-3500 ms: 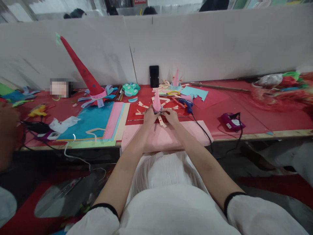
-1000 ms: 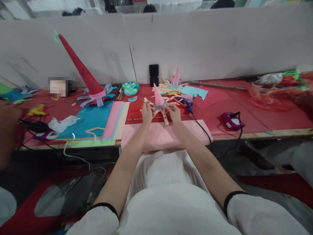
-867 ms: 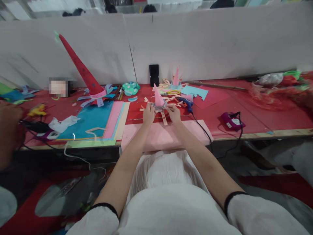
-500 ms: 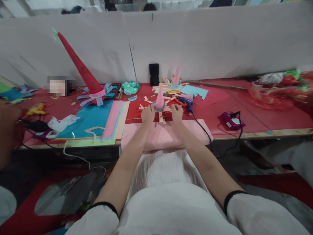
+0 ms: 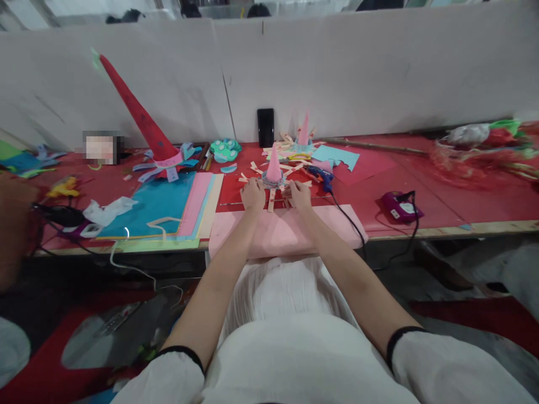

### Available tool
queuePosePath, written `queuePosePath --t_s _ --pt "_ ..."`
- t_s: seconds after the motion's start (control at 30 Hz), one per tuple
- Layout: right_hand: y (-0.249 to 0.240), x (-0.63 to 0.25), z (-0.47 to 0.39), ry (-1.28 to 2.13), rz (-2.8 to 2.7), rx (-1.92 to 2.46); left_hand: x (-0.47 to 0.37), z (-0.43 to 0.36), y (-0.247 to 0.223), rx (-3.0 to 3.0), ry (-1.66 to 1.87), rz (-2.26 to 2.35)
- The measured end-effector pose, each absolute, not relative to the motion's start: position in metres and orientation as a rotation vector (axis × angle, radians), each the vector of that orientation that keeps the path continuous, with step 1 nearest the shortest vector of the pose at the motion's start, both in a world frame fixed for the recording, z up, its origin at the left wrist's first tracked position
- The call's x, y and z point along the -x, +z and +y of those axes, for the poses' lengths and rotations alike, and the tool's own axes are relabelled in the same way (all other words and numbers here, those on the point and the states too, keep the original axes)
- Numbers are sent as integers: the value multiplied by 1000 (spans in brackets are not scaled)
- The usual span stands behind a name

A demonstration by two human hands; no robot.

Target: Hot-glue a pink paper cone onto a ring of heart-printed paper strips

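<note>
A small pink paper cone (image 5: 274, 164) stands upright on a round bluish base with pale strips spread out around it. My left hand (image 5: 253, 194) is closed at the left side of this cone craft, its fingertips on the strips. At the right front, my right hand (image 5: 299, 195) pinches one of the pale strips. Under the craft lies a red sheet (image 5: 231, 193), and a folded pink cloth (image 5: 278, 231) covers the table edge below my wrists. Just right of the craft rests a blue glue gun (image 5: 323, 177) with a black cord.
A similar pink cone (image 5: 304, 132) and an upright black phone (image 5: 265, 128) are behind. A tall red cone (image 5: 138, 112) and blue sheets (image 5: 160, 202) lie left; a purple device (image 5: 400, 206) is right. Another person's arm (image 5: 14, 224) shows at far left.
The cone craft has turned slightly and its tip has shifted a little left. My right hand has moved left onto the front right strips.
</note>
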State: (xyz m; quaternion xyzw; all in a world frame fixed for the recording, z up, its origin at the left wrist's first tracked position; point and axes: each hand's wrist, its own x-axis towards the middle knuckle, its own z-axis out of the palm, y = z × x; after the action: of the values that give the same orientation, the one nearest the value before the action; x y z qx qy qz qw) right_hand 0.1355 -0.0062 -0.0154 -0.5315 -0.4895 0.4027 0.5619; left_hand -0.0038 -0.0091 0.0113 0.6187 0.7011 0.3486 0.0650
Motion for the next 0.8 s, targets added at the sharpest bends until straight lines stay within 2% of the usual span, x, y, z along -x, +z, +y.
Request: queuePosePath --t_s 0.17,0.4,0.8 --pt "-17 -135 -9 872 -1327 1258 4 -2 4 -1888 1269 1863" --pt "-18 -140 -9 385 -1506 1421 4 0 1 -1820 1255 1825" --pt "-15 -136 -13 391 -1836 1346 3 -3 6 -1733 1333 1738"
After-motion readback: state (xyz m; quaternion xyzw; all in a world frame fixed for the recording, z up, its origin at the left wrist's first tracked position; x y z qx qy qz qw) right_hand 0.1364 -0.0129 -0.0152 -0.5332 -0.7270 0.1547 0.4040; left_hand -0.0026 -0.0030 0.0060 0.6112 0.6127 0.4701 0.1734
